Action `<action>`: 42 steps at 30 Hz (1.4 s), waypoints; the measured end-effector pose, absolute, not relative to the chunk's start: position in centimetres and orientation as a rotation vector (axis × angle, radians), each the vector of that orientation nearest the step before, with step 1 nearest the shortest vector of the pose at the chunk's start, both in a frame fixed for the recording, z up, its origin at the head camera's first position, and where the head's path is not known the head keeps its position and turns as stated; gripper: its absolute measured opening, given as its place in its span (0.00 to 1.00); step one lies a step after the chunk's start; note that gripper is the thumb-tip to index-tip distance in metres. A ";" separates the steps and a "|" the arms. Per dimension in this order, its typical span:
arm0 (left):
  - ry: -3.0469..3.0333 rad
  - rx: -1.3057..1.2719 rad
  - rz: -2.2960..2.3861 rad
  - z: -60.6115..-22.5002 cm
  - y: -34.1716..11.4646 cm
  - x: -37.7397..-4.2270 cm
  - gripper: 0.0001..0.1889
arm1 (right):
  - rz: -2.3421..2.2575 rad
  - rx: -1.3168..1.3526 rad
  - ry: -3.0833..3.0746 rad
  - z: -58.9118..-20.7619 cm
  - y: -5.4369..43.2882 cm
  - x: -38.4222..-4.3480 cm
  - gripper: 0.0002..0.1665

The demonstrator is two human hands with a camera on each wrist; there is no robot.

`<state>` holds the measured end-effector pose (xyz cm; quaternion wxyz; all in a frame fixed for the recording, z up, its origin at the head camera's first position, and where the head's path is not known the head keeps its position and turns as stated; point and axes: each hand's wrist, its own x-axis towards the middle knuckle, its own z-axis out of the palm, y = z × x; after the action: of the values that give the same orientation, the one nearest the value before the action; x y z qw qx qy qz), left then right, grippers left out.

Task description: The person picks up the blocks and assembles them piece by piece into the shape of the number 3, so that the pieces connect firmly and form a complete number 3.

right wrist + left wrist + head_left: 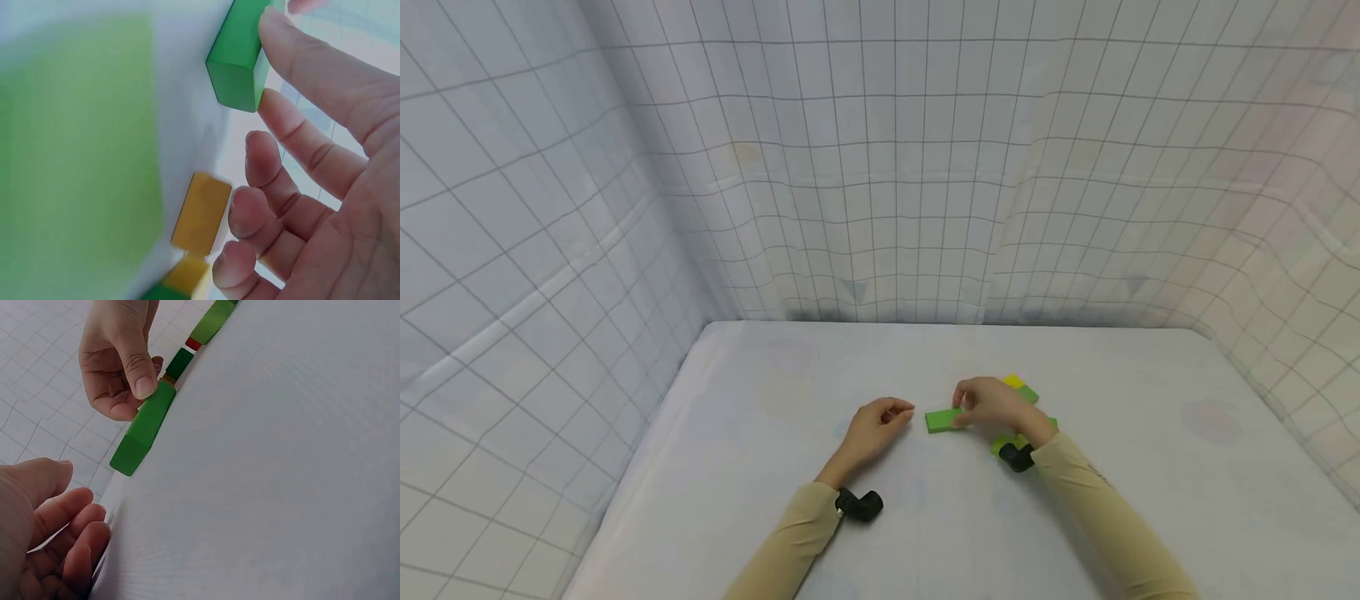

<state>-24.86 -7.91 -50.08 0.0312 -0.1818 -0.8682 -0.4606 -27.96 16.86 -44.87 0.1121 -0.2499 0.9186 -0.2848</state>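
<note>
My right hand (pixel 996 404) pinches a long green block (pixel 938 422) between thumb and index finger, the block lying low at the white tabletop. In the right wrist view the thumb presses one long side of it, and the other fingers curl loosely without holding anything. My left hand (pixel 874 429) is at the block's left, a short gap from its end. Its fingers hang loosely bent and hold nothing, as the left wrist view shows. Under the right palm, an orange-brown block (pixel 201 212) stands near the fingertips.
More blocks lie around the right wrist: a yellow one (pixel 1013 381), a green one (pixel 1028 394) and a light green one (pixel 1000 444), partly hidden by the hand and wrist camera. A red piece (pixel 193 344) shows behind. Grid-patterned white curtains (pixel 880 208) enclose the table.
</note>
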 end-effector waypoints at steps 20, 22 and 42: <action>-2.641 -0.552 -1.293 -50.2 -8.0 -24.8 0.13 | -0.836 -0.685 2.742 -45.8 13.7 -27.6 0.16; -2.652 -0.552 -1.268 -50.1 -8.0 -24.8 0.13 | -0.836 -0.692 2.747 -45.8 13.7 -27.5 0.16; -2.678 -0.555 -1.199 -50.3 -8.0 -25.0 0.12 | -0.830 -0.659 2.760 -45.5 12.7 -27.0 0.18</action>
<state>-25.00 -8.01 -50.30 0.0777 -0.1852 -0.8941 -0.4004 -26.95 12.74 -45.49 0.0927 -0.2219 0.9295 -0.2796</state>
